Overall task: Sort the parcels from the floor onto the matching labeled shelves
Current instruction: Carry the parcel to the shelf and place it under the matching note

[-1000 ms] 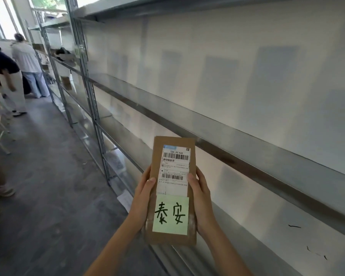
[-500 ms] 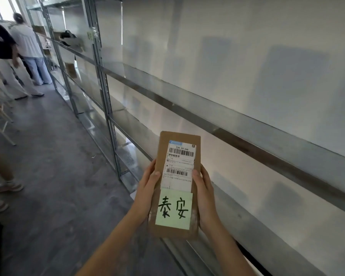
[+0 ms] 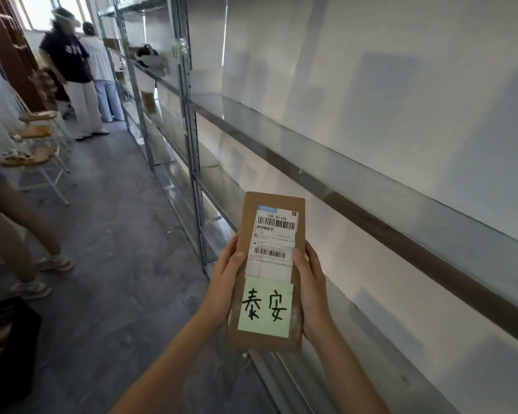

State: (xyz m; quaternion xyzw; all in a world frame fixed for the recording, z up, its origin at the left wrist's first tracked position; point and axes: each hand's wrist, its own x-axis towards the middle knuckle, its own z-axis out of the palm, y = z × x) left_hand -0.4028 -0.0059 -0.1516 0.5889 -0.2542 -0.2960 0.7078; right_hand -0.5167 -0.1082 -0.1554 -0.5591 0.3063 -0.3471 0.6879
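I hold a flat brown cardboard parcel (image 3: 250,216) upright in front of me, low in the middle of the view. It bears a white shipping label with barcodes and a pale green sticky note with two handwritten characters. My left hand (image 3: 223,286) grips its left edge and my right hand (image 3: 313,289) grips its right edge. Bare metal shelves (image 3: 356,186) run along the wall on the right, close beside the parcel.
Two persons (image 3: 78,76) stand far down the aisle by the shelving. Another person's legs (image 3: 21,234) are at the left. Chairs (image 3: 39,150) line the left side. A dark box (image 3: 3,348) sits on the grey floor at lower left. A shelf upright (image 3: 192,138) stands just ahead.
The view has swung left along the aisle, bringing the far persons and chairs more into sight. The parcel stays held in both hands in the same upright pose.
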